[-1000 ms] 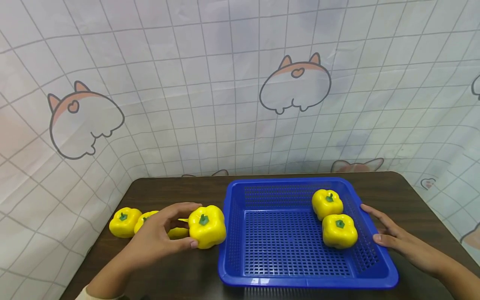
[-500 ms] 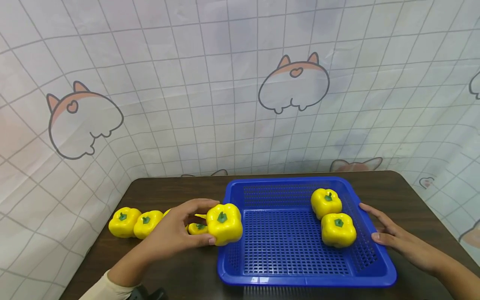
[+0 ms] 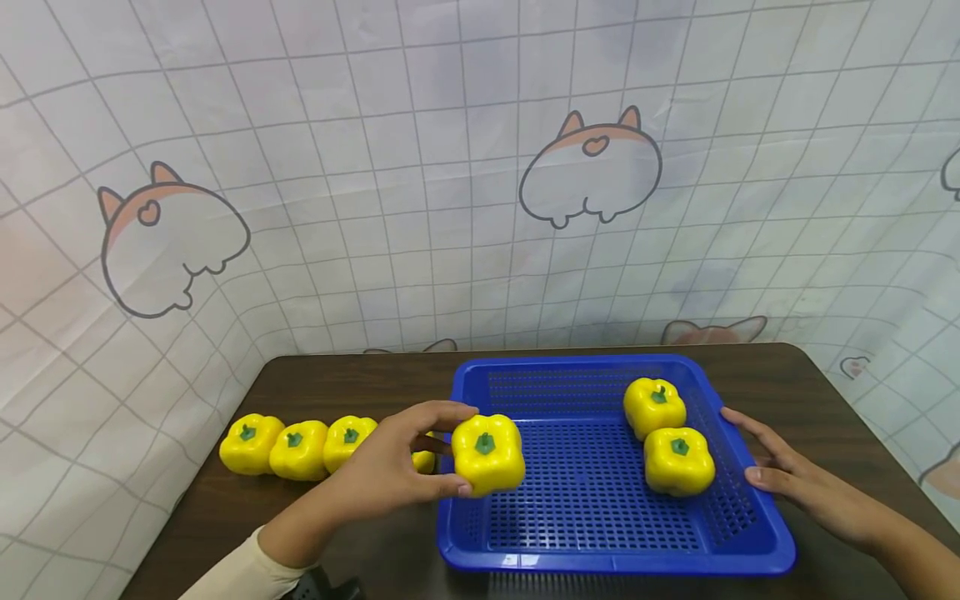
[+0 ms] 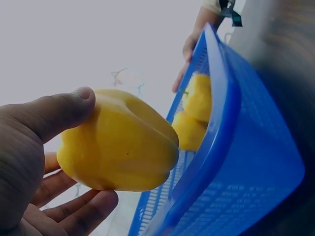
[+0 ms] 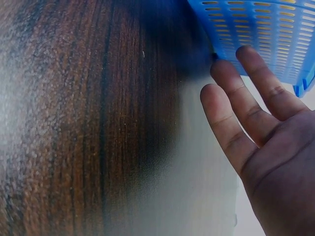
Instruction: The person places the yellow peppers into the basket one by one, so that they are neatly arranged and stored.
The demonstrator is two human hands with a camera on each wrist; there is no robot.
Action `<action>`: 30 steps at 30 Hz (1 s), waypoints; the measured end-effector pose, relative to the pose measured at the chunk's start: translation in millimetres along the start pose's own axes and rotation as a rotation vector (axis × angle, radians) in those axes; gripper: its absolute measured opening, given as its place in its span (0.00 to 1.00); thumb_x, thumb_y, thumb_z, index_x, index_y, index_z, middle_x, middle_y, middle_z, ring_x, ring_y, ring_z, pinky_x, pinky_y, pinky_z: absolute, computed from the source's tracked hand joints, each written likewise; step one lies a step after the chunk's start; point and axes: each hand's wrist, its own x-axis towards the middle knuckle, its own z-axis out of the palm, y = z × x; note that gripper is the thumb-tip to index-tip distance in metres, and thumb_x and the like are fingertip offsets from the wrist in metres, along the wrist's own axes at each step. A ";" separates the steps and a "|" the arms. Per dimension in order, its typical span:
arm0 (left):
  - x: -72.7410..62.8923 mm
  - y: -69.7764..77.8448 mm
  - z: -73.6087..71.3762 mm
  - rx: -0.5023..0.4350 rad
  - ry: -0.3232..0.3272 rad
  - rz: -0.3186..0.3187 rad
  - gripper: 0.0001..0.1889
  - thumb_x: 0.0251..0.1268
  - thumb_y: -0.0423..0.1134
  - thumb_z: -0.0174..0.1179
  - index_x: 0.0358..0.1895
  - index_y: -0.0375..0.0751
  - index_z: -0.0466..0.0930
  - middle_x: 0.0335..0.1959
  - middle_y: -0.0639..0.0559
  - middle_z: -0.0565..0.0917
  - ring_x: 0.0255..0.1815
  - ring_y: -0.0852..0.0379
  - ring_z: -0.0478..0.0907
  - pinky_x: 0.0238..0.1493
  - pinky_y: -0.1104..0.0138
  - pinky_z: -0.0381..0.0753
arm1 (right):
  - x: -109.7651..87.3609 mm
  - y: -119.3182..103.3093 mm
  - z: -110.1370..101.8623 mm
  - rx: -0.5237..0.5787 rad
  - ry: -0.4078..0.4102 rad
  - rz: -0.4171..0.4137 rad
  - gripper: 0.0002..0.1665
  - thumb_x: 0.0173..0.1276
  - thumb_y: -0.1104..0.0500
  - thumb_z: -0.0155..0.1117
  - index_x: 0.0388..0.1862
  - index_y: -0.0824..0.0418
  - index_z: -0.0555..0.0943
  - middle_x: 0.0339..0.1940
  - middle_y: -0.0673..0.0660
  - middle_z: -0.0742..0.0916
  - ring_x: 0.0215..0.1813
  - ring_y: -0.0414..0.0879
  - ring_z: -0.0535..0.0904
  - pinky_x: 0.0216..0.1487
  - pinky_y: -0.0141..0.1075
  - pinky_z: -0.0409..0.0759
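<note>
My left hand (image 3: 390,462) grips a yellow bell pepper (image 3: 489,471) between thumb and fingers, its green stem facing up in the head view. The pepper is over the left side of a blue plastic basket (image 3: 615,564). In the left wrist view the thumb presses one side of the held pepper (image 4: 123,147), with fingers around the other. Two yellow bell peppers (image 3: 678,467) lie against each other inside the basket at its right. My right hand (image 3: 821,496) rests on the basket's right rim with thumb and forefinger; its other fingers (image 5: 241,108) are extended beside the perforated wall.
A row of several yellow bell peppers (image 3: 298,452) sits on the dark wooden table (image 3: 360,383) left of the basket, the rightmost partly hidden by my left hand. A pale gridded cloth (image 3: 420,208) with cartoon animals hangs behind the table.
My left hand has carried its pepper rightward, from beside the basket's left rim to over the inside. More of the table's row of peppers shows. The right hand has stayed put.
</note>
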 end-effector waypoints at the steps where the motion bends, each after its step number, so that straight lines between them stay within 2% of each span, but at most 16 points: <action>1: 1.5 0.9 2.3 -0.010 -0.007 -0.002 0.37 0.53 0.43 0.81 0.68 0.47 0.75 0.64 0.57 0.78 0.56 0.54 0.80 0.56 0.62 0.83 | 0.0 0.1 -0.2 0.005 -0.004 -0.003 0.39 0.85 0.58 0.35 0.85 0.42 0.34 0.73 0.82 0.61 0.61 0.51 0.79 0.54 0.41 0.83; 9: 9.1 8.6 17.1 -0.036 -0.048 -0.022 0.37 0.53 0.42 0.81 0.68 0.48 0.74 0.64 0.60 0.77 0.58 0.57 0.79 0.58 0.64 0.82 | 0.7 -1.3 -0.9 0.004 0.004 -0.007 0.39 0.84 0.58 0.36 0.85 0.41 0.34 0.72 0.81 0.62 0.60 0.54 0.80 0.54 0.42 0.84; 21: 23.1 15.4 42.3 -0.049 -0.106 0.033 0.38 0.53 0.41 0.81 0.68 0.46 0.74 0.65 0.59 0.77 0.60 0.58 0.77 0.56 0.66 0.82 | 1.0 1.0 -4.4 0.030 -0.036 -0.034 0.39 0.84 0.59 0.33 0.84 0.35 0.34 0.71 0.81 0.64 0.60 0.57 0.81 0.55 0.43 0.84; 30: 31.6 18.8 58.6 -0.008 -0.141 0.056 0.38 0.53 0.44 0.81 0.68 0.45 0.74 0.65 0.57 0.77 0.60 0.62 0.76 0.54 0.70 0.82 | 1.0 4.5 -3.4 0.069 -0.040 -0.034 0.39 0.84 0.58 0.33 0.83 0.29 0.35 0.73 0.85 0.58 0.59 0.56 0.82 0.54 0.47 0.85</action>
